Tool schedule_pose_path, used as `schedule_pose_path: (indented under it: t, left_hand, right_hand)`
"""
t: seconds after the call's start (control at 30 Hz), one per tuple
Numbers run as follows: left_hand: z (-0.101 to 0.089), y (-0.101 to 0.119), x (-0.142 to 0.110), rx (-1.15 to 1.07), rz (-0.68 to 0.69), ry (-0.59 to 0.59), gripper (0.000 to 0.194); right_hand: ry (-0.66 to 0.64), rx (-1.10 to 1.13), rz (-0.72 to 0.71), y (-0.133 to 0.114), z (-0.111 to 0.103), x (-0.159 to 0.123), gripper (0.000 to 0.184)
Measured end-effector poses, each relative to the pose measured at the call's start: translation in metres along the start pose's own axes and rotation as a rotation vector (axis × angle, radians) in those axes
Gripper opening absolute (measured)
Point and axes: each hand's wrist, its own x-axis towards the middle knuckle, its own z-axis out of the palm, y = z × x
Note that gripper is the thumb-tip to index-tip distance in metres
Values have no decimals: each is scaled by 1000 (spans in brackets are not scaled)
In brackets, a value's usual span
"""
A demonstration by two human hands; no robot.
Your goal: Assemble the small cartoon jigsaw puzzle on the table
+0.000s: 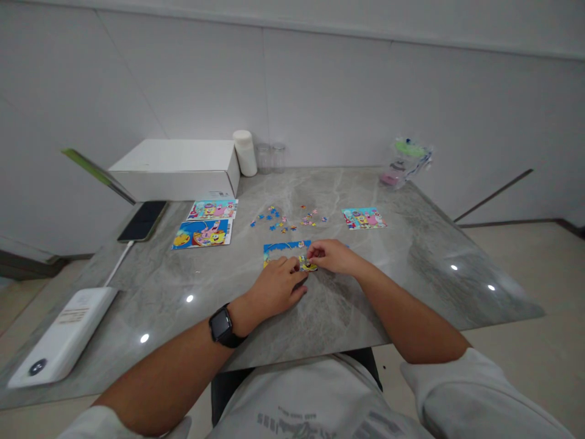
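A partly assembled jigsaw puzzle (282,248) with a blue top edge lies on the grey marbled table in front of me. My left hand (280,285) rests over its lower left part, fingers stretched out and lying on it. At the puzzle's right side, my right hand (329,256) has its thumb and fingertips pinched together by a yellow section; whatever is between them is too small to make out. Just beyond, loose jigsaw pieces (273,227) are scattered on the table. A finished-looking cartoon picture (364,218) lies to the right of these pieces.
Two cartoon picture cards (212,210) lie left of the pieces. A phone (143,221) is cabled to a white power bank (64,338) at left. Along the back stand a white box (176,167), a white bottle (245,153), two glasses (278,158) and a plastic bag (404,163).
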Motion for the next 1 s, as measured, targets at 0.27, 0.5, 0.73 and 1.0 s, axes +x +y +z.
schedule_pose_path:
  t: [0.27, 0.5, 0.73, 1.0]
  left_hand:
    - [-1, 3, 0, 3, -13, -29, 34]
    - [1, 2, 0, -8, -19, -33, 34]
    - [-1, 4, 0, -10, -21, -36, 33]
    - [2, 1, -1, -20, -13, -16, 34]
  right_hand:
    - [48, -95, 0, -3, 3, 0, 11]
    - [71, -170, 0, -2, 6, 1, 10]
    - [103, -284, -21, -3, 12, 2, 8]
    - [155, -296, -50, -1, -1, -2, 8]
